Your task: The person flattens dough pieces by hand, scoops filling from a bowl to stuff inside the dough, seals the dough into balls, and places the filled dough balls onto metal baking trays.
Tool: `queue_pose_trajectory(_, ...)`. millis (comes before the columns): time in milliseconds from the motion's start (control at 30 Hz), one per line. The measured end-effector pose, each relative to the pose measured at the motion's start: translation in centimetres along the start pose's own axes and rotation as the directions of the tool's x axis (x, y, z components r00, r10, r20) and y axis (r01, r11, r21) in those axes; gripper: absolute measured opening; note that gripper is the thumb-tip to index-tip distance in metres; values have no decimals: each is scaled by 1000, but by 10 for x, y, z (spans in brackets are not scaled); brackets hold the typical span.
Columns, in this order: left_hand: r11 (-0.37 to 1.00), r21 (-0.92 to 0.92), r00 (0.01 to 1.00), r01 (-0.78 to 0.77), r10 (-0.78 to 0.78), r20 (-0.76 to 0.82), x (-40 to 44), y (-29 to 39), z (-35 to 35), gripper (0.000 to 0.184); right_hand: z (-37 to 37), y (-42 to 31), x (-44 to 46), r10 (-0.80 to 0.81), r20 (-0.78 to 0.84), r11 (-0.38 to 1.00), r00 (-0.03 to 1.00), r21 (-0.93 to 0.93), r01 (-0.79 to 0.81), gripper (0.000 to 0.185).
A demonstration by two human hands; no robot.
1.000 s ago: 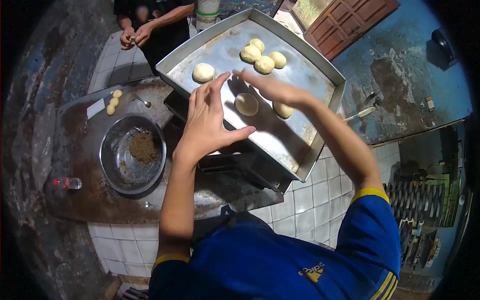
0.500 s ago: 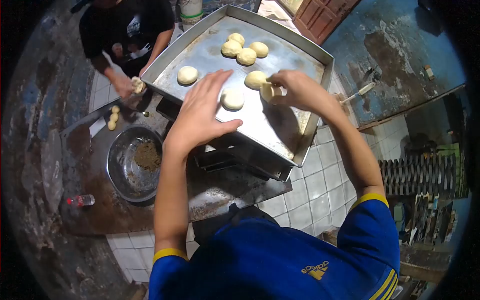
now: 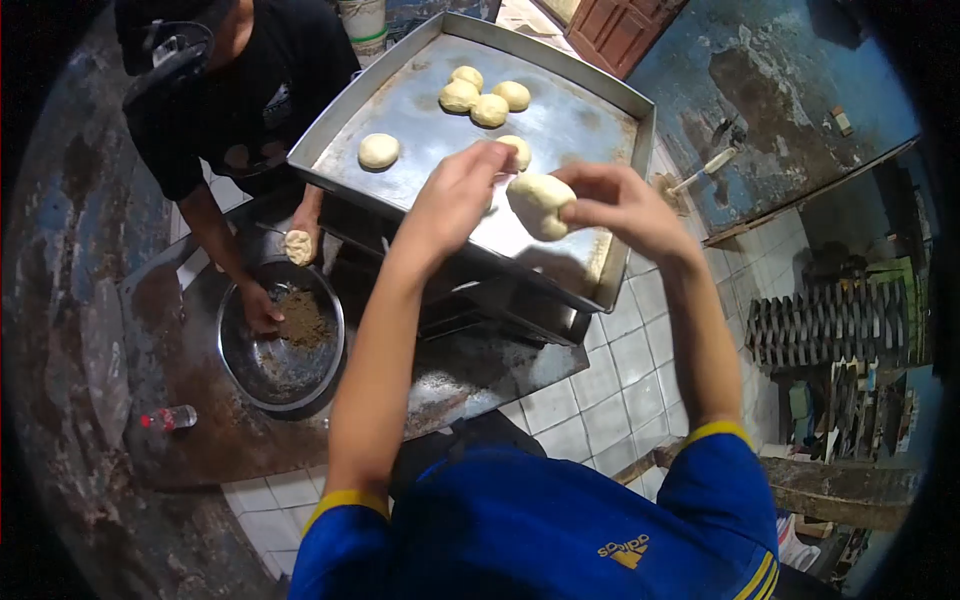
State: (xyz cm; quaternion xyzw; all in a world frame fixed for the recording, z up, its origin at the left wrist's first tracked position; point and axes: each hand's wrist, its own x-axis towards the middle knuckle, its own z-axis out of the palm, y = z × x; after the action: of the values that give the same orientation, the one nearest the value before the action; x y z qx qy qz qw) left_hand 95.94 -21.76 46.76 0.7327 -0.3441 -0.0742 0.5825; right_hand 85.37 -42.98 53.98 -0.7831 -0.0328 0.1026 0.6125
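Observation:
My right hand (image 3: pixel 625 208) grips a pale dough ball (image 3: pixel 541 204) between thumb and fingers, above the near part of a metal tray (image 3: pixel 375 95). The held ball has a crease down its side. My left hand (image 3: pixel 460 200) is close on its left, fingers bent together; its thumb and whatever it may hold are hidden. Just beyond the left fingertips, another dough ball (image 3: pixel 517 152) shows in part. A single dough ball (image 3: pixel 378 151) sits on the tray's left side. Farther back, a cluster of several dough balls (image 3: pixel 489 110) rests on the tray.
Left of me, a co-worker (image 3: pixel 290 80) has one hand in a metal bowl (image 3: pixel 228 350) of brown crumbly filling (image 3: pixel 303 318) and flattened dough (image 3: pixel 298 247) in the other. A small bottle (image 3: pixel 170 418) lies on the table (image 3: pixel 210 450). Dark metal racks (image 3: pixel 830 325) stand at right.
My right hand has lifted its dough ball toward me. My left hand has moved right and its fingers have drawn together. The co-worker has leaned in and reached into the bowl.

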Motion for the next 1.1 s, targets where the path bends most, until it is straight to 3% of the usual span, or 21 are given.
queue_pose_trajectory(33,923,-371,993,105,-120,-16,-21,25,-6,39,24,-7,-6,-39,-79,994,996,99,46,43)
queue_pose_trajectory(67,701,-689,970,184,-242,13,-38,39,-8,43,48,-6,-9,-81,-172,995,982,40,89,40)
queue_pose_trajectory(167,827,-559,893,-66,-200,-403,-73,26,1,51,129,-5,2,-131,-314,991,940,-4,137,34)
queue_pose_trajectory(200,773,-628,841,-96,-275,-466,-80,24,-7,53,152,3,12,-202,-312,970,928,68,233,31)
queue_pose_trajectory(267,871,-482,759,-97,-248,-602,-99,17,-33,55,184,4,24,-243,-274,948,930,137,288,30)
queue_pose_trajectory(333,870,-485,733,-92,-270,-624,-115,12,-55,55,219,6,47,-281,-360,906,890,207,370,32)
queue_pose_trajectory(400,929,-360,764,-86,-170,-622,-134,-3,-81,59,266,0,72,-272,-542,933,795,54,356,22)
queue_pose_trajectory(467,725,-660,785,-200,-284,-550,-150,-19,-102,61,290,-3,93,-220,-545,924,809,150,352,20)
queue_pose_trajectory(500,548,-781,799,-300,-303,-520,-153,-19,-116,62,300,-7,103,-197,-511,904,837,235,357,21)
queue_pose_trajectory(533,422,-859,675,-291,-545,-497,-154,-2,-125,47,309,-10,111,-174,-475,880,863,318,353,22)
queue_pose_trajectory(600,689,-701,861,-186,-230,-454,-181,-25,-158,34,322,-8,123,-174,-333,795,927,508,332,24)
queue_pose_trajectory(667,639,-733,833,-232,-258,-489,-198,-39,-175,26,345,-12,132,-186,-281,824,941,478,306,28)
queue_pose_trajectory(800,777,-585,743,-231,-247,-622,-227,-67,-208,31,383,-24,151,-175,-283,915,943,307,262,35)
queue_pose_trajectory(867,612,-731,647,-302,-432,-629,-238,-70,-221,40,386,-22,154,-41,-71,935,997,349,63,38)
queue_pose_trajectory(900,426,-849,661,-313,-544,-516,-245,-55,-232,41,389,-34,150,-39,23,955,999,294,30,41)
queue_pose_trajectory(933,424,-839,743,-342,-425,-517,-264,-112,-222,27,392,-42,147,-180,124,974,976,162,160,41)
queue_pose_trajectory(967,788,-591,823,-172,-214,-525,-277,-145,-216,23,396,-47,140,-132,226,985,965,142,101,39)
queue_pose_trajectory(1000,880,-459,847,-117,-152,-509,-292,-148,-206,23,403,-50,136,-77,324,992,943,115,42,37)
queue_pose_trajectory(1033,948,-309,867,-77,-90,-490,-306,-149,-198,24,413,-50,138,-107,352,974,930,-152,169,34)
queue_pose_trajectory(1067,915,-394,867,-84,-128,-482,-323,-146,-189,28,421,-51,140,-135,384,867,914,-401,296,32)
queue_pose_trajectory(1100,875,-475,865,-92,-165,-473,-339,-141,-181,32,430,-52,139,-31,375,862,926,-459,215,28)
